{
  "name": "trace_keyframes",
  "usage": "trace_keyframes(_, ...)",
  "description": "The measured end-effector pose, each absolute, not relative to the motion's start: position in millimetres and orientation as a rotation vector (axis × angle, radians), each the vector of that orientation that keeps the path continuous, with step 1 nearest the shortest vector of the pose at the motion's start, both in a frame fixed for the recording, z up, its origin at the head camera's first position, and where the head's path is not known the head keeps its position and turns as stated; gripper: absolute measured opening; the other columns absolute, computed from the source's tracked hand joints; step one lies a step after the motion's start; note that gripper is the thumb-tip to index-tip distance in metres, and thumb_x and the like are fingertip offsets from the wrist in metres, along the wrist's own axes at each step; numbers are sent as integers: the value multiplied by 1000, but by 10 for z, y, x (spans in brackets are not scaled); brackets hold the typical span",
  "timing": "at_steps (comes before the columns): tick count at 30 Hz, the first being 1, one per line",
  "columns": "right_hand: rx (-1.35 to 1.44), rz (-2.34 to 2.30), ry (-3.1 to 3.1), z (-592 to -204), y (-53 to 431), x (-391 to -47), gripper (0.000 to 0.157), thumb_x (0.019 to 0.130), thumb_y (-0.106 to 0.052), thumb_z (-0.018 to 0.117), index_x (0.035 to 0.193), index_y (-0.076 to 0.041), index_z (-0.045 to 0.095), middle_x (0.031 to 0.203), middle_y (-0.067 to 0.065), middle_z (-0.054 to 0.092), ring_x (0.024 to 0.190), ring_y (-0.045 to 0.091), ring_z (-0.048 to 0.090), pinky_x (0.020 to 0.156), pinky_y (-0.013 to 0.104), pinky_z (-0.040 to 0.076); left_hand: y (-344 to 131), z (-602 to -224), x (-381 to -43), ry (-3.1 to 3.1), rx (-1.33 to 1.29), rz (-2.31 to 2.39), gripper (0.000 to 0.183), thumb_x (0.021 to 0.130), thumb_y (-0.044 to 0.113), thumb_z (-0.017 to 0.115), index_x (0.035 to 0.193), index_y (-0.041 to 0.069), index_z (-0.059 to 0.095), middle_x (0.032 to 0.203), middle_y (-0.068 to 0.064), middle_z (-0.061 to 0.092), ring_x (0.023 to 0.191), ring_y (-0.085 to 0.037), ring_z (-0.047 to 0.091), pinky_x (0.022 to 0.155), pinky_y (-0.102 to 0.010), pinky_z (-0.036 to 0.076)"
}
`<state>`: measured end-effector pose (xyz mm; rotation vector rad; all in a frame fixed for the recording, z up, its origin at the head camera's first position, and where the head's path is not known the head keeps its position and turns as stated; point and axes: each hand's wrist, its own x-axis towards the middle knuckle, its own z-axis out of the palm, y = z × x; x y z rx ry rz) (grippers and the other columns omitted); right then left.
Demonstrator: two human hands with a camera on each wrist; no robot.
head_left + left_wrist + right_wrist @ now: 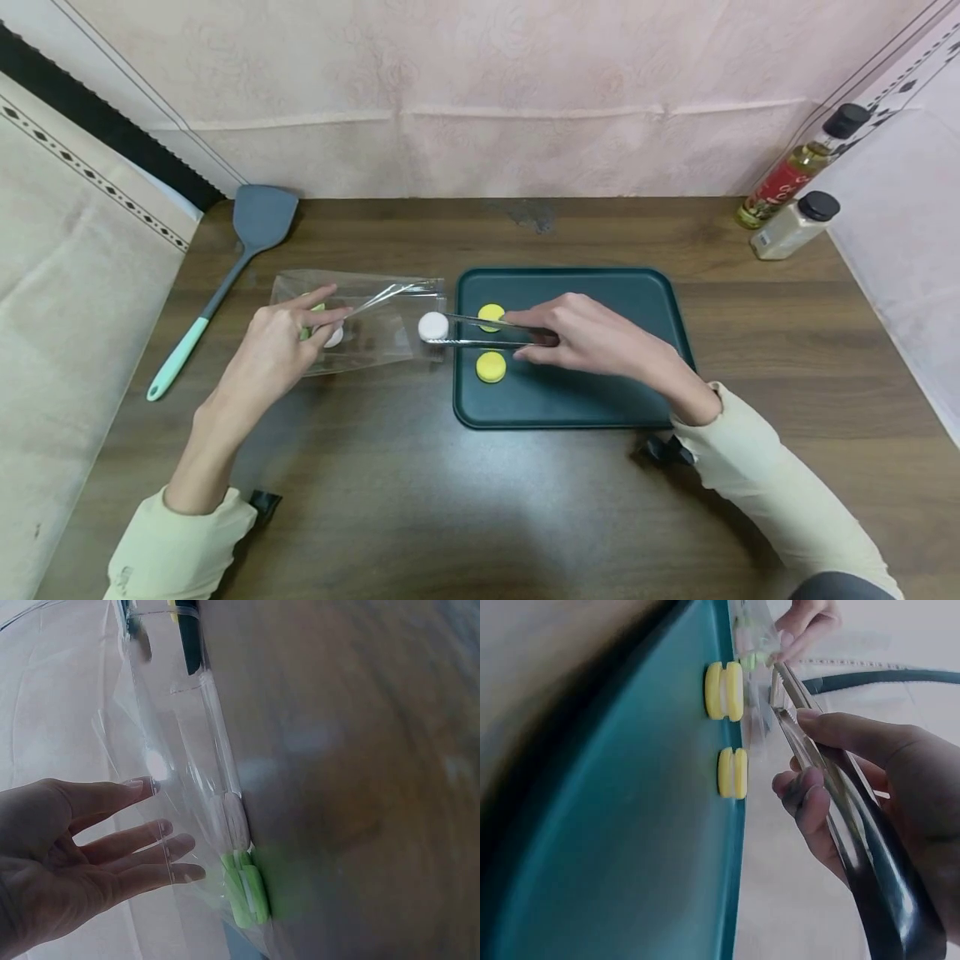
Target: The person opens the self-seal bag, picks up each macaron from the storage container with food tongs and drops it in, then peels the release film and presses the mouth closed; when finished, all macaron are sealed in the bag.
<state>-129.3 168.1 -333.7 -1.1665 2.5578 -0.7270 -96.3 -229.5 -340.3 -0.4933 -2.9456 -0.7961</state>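
My right hand (588,337) grips metal tongs (836,802), whose tips hold a white macaron (433,327) at the right end of a clear plastic bag (375,333). The bag lies on the table with its upper film raised. My left hand (281,342) touches this film, fingers fairly straight and spread in the left wrist view. Inside the bag's left part lie a green macaron (244,889) and a white one (236,821), partly hidden by my left hand in the head view. Two yellow macarons (491,367) stay on the dark teal tray (600,400), under and beside the tongs.
A spatula (217,292) with grey blade and mint handle lies at the left. At the back right stand an oil bottle (783,187) with a red label and a black-capped jar (791,229). Pale cloth (480,100) hangs behind the wooden table (420,500).
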Motion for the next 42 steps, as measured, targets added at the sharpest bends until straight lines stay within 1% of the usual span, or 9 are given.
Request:
trace_keyframes(5, -1186, -708, 2560, -3308, 1503, -1391, 51, 102, -22, 81, 146, 0, 69, 71, -5, 53, 60, 5, 45, 55, 22, 35, -2287, -3403, -960, -2949, -494, -797, 27, 103, -3, 71, 129, -2, 80, 155, -32, 58, 44, -10, 30, 46, -24, 33)
trace_keyframes(11, -1256, -652, 2542, -3317, 1287, -1505, 47, 104, -22, 78, 144, 1, 70, 77, -2, 61, 66, 7, 51, 59, 23, 39, -2287, -3405, -965, -2939, -489, -797, 26, 103, -3, 71, 128, -2, 80, 155, -32, 59, 44, -9, 28, 45, -24, 32)
trace_keyframes(18, -1316, -570, 2493, -3348, 958, -1622, 48, 107, -25, 74, 148, -1, 68, 68, -6, 41, 60, 7, 37, 60, 24, 30, -2288, -3397, -953, -2960, -465, -808, 27, 103, -4, 71, 128, -1, 80, 156, -31, 58, 44, -9, 29, 45, -23, 32)
trace_keyframes(20, -1340, -561, 2498, -3360, 868, -1647, 47, 107, -25, 74, 148, -1, 68, 68, -6, 41, 60, 7, 37, 60, 23, 30, -2291, -3394, -950, -2962, -459, -809, 27, 103, -4, 72, 128, -1, 80, 156, -30, 58, 44, -9, 29, 46, -23, 32)
trace_keyframes(25, -1359, -545, 2555, -3380, 676, -1653, 45, 107, -23, 74, 147, -1, 69, 70, -4, 52, 59, 6, 41, 56, 21, 31, -2287, -3386, -956, -2962, -449, -814, 27, 103, -2, 73, 129, 1, 80, 156, -30, 58, 43, -9, 28, 46, -23, 31)
trace_keyframes(31, -1294, -525, 2624, -3382, 490, -1606, 47, 109, -24, 72, 150, -1, 66, 67, -3, 45, 49, 5, 34, 49, 18, 27, -2288, -3388, -966, -2947, -448, -798, 26, 103, -1, 73, 128, 1, 81, 155, -29, 60, 45, -10, 30, 47, -24, 32)
trace_keyframes(34, -1278, -487, 2663, -3388, 412, -1587, 46, 109, -24, 72, 149, -1, 67, 71, 1, 58, 48, 6, 38, 47, 18, 29, -2289, -3391, -967, -2941, -447, -796, 25, 102, -2, 73, 126, 0, 81, 155, -29, 60, 47, -11, 34, 48, -24, 34)
trace_keyframes(37, -1269, -436, 2694, -3405, 345, -1576, 46, 110, -24, 71, 150, -2, 66, 85, 7, 74, 49, 8, 48, 46, 19, 33, -2283, -3391, -966, -2946, -442, -797, 25, 103, -2, 74, 126, 0, 81, 155, -29, 60, 51, -13, 42, 49, -24, 36)
trace_keyframes(42, -1277, -346, 2745, -3463, 257, -1579, 47, 111, -27, 70, 151, -3, 65, 101, 12, 81, 55, 15, 62, 47, 21, 39, -2272, -3397, -975, -2930, -467, -763, 24, 101, -2, 75, 124, 0, 82, 153, -29, 62, 57, -15, 49, 52, -23, 40)
